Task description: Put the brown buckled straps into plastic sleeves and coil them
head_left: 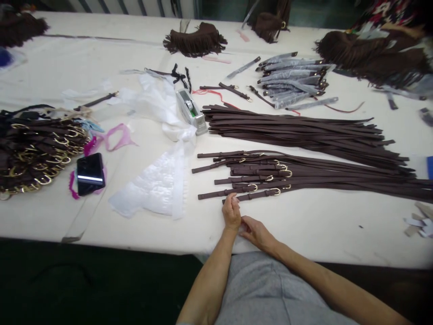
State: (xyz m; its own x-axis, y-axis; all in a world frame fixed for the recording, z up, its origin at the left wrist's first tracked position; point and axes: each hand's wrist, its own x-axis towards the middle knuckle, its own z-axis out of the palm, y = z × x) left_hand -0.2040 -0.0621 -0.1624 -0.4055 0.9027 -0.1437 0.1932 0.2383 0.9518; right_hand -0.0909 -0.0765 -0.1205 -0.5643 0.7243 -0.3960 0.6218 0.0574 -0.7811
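Note:
My left hand [232,213] is closed at the near edge of a row of brown buckle straps [257,195]. Its fingertips cover part of the nearest strap, and I cannot make out whether they grip it. Just right of that wrist, my right hand [256,231] has its fingers bent together; anything in them is hidden. Gold buckles [276,192] sit near the left ends of these straps, which run off to the right. Behind them lies a thick bundle of plain brown straps [291,128].
A grey tape dispenser [192,113] stands behind white plastic sheeting [155,185]. Leftward lie a black phone [90,174] and a heap of buckled straps [34,153]. Farther back are plastic-wrapped pieces [291,79] and fringed brown pieces [196,40]. Paper scraps [422,222] lie at right.

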